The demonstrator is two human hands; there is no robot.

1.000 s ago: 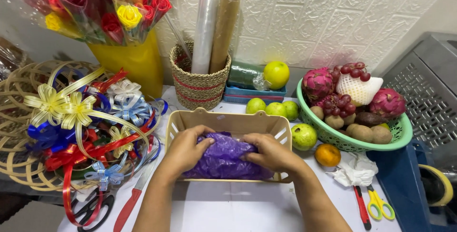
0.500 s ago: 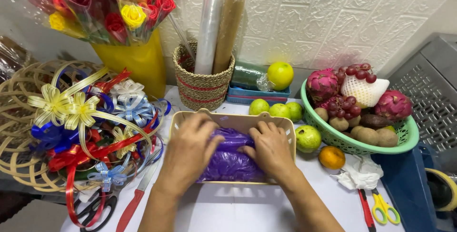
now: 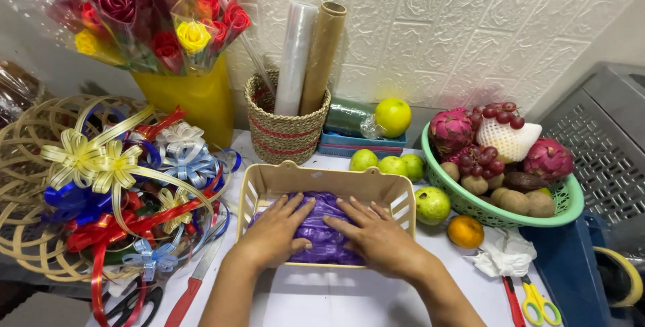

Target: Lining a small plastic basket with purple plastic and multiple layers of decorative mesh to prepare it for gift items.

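A beige plastic basket (image 3: 322,182) sits on the white table in front of me. Crumpled purple paper (image 3: 324,233) lies inside it. My left hand (image 3: 275,229) rests flat on the paper's left side, fingers spread. My right hand (image 3: 375,233) presses flat on its right side, fingers pointing left towards the other hand. Neither hand grips anything; both palms lie on the purple paper.
Ribbon bows (image 3: 121,179) on wicker trays sit at left, with scissors (image 3: 131,303) and a red-handled cutter (image 3: 191,290) below. A woven holder with rolls (image 3: 285,125), a rose bouquet (image 3: 154,18), green fruits (image 3: 393,164), a green fruit bowl (image 3: 500,216), an orange (image 3: 465,231) and yellow scissors (image 3: 537,300) surround the basket.
Both hands went from cupping the purple paper to lying flat on it, fingers stretched out. The paper looks pressed lower into the basket.
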